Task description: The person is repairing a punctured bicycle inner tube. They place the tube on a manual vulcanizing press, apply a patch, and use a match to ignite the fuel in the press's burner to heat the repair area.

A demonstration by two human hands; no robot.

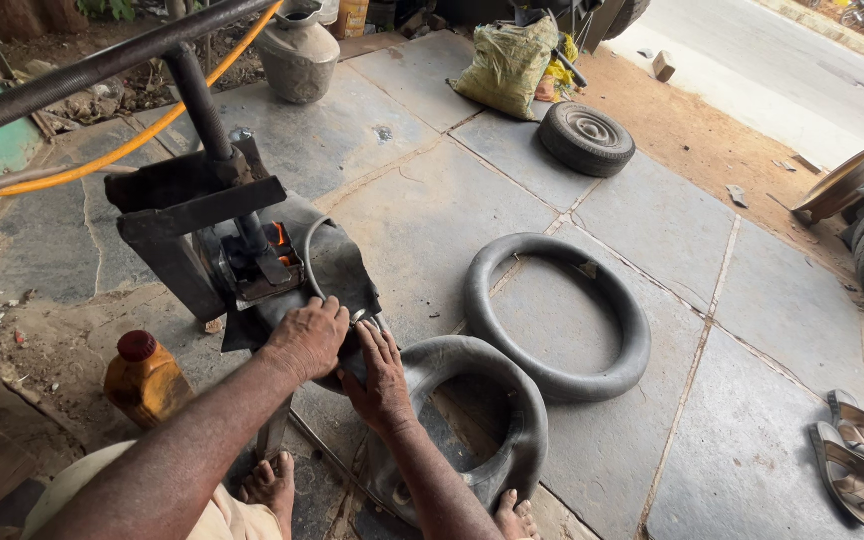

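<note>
Pressing hands (347,355) palm-down, inner tube (472,420) apparently pinned

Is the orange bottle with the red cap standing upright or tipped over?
Upright. The orange bottle stands on the ground left of the person's left hand, its red cap on top and pointing up.

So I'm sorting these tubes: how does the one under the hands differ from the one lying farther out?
The near tube is held by both hands, left hand and right hand, partly in the press; the far tube lies free and flat. The near tube looks fatter. Both are black rubber rings.
</note>
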